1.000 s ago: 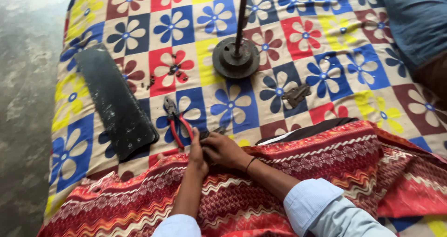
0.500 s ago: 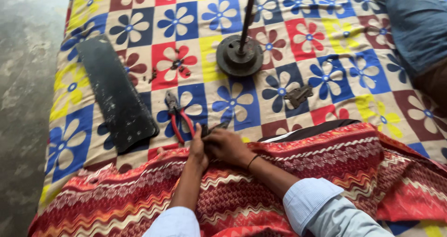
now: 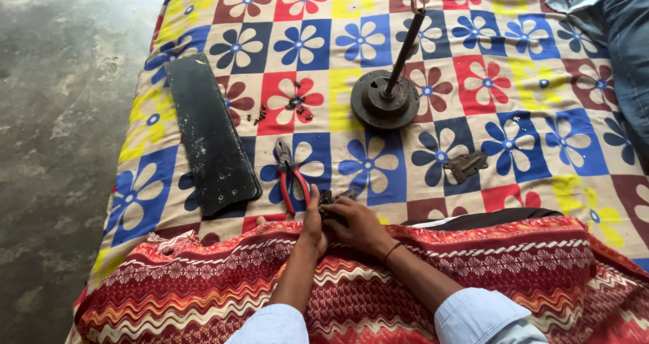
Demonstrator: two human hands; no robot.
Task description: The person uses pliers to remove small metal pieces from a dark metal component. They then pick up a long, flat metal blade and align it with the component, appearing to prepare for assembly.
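Observation:
Both hands meet just past the edge of a red zigzag blanket [image 3: 203, 283] that lies over my lap. My left hand [image 3: 313, 223] and my right hand [image 3: 356, 223] pinch one small dark metal part [image 3: 327, 197] between their fingers; the fingers hide most of it. Red-handled pliers [image 3: 292, 176] lie on the flower-patterned sheet [image 3: 514, 60] right beside my left hand. Further off stands a round dark fan motor [image 3: 384, 100] with its rod [image 3: 405, 46] tilted upward.
A long black fan blade [image 3: 209, 135] lies at the left. Small screws [image 3: 295, 104] are scattered beyond the pliers. A dark metal bracket [image 3: 466, 165] lies to the right. Another person's leg in jeans [image 3: 625, 60] rests at the far right. Bare concrete floor [image 3: 61, 148] runs along the left.
The view has shifted slightly. My hands stay together at the blanket's edge, working the small metal part; the pliers, blade and motor lie where they were.

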